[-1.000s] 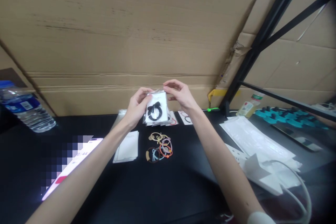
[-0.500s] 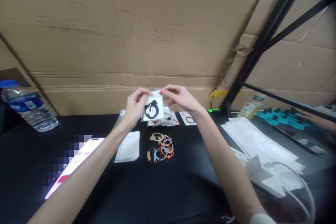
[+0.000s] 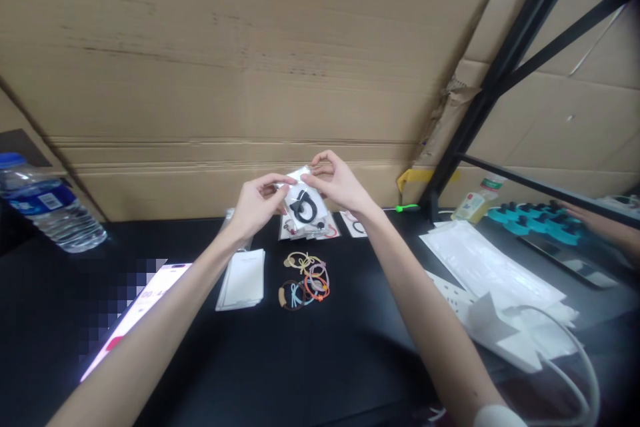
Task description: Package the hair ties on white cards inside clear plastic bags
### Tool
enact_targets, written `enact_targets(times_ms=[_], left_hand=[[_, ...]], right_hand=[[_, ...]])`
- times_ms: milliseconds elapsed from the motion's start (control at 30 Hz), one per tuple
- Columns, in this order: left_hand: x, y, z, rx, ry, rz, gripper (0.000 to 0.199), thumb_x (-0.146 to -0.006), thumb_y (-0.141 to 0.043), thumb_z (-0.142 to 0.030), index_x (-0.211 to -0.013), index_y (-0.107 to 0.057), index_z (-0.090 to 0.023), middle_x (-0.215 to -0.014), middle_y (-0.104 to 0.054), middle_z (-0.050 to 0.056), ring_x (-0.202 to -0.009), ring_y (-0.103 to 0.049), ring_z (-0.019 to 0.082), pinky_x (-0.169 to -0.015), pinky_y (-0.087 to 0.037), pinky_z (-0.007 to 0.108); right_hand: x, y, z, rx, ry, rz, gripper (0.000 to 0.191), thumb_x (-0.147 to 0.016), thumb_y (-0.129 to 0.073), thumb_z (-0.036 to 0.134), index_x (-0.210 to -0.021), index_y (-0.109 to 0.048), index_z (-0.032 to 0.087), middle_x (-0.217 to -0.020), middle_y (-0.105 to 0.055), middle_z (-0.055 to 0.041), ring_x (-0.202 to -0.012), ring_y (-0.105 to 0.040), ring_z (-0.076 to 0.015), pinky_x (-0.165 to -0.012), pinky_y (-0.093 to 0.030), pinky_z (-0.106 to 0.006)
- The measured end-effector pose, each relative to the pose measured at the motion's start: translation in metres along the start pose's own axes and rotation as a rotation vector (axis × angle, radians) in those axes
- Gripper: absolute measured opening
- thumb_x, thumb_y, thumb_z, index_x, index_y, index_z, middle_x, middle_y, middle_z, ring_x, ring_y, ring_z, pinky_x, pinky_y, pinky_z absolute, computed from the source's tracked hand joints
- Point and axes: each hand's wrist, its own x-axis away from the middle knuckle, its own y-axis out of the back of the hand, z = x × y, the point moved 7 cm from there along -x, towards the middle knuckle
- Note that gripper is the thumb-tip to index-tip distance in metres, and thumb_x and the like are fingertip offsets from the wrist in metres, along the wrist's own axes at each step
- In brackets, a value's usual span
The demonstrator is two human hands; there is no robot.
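Observation:
Both hands hold a clear packet with a white card and a black hair tie inside, tilted over the far part of the black table. My left hand pinches its upper left edge between thumb and fingers. At the upper right edge, my right hand grips it with thumb and fingertips. Beneath it lie more packets with hair ties on cards. Nearer to me are loose coloured hair ties and, to their left, a stack of white cards.
A water bottle leans at the left, near a lit phone. At the right are white sheets, a power strip with a cable, a black metal frame, teal parts and another person's hand.
The packet has moved slightly right and tilted, with both hands still on it. My left hand has shifted right, and my right hand's fingers have moved up along the packet's edge.

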Motion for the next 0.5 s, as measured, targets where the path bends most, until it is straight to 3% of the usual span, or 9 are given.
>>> enact_targets(times_ms=[133,300,500], left_hand=[[-0.002,0.003,-0.005,-0.056,-0.049,0.012,0.033,-0.087,-0.081,-0.043,-0.107,-0.079,-0.017,-0.097,-0.079,0.01,-0.067,-0.071,0.017,-0.059,-0.062,0.03],[-0.003,0.007,-0.013,0.048,0.012,0.0,0.041,-0.08,-0.089,-0.043,-0.109,-0.073,-0.019,-0.091,-0.077,0.007,-0.061,-0.066,0.014,-0.051,-0.057,0.026],[-0.003,0.006,-0.018,0.066,0.003,0.018,0.029,-0.081,-0.089,-0.041,-0.097,-0.08,-0.018,-0.091,-0.076,0.007,-0.065,-0.064,0.013,-0.052,-0.055,0.023]], right_hand=[[-0.001,-0.003,-0.006,0.01,-0.017,0.019,0.05,-0.075,-0.089,0.041,-0.105,-0.053,0.025,-0.092,-0.074,-0.0036,-0.082,-0.071,-0.0206,-0.07,-0.057,-0.034],[0.0,-0.005,-0.009,-0.17,-0.121,0.117,0.048,-0.076,-0.091,0.04,-0.107,-0.057,0.024,-0.102,-0.076,-0.0052,-0.084,-0.072,-0.0207,-0.066,-0.06,-0.033],[0.001,-0.003,-0.008,-0.262,-0.146,0.193,0.042,-0.081,-0.089,0.035,-0.112,-0.063,0.025,-0.106,-0.077,-0.0042,-0.09,-0.073,-0.0201,-0.071,-0.062,-0.033]])
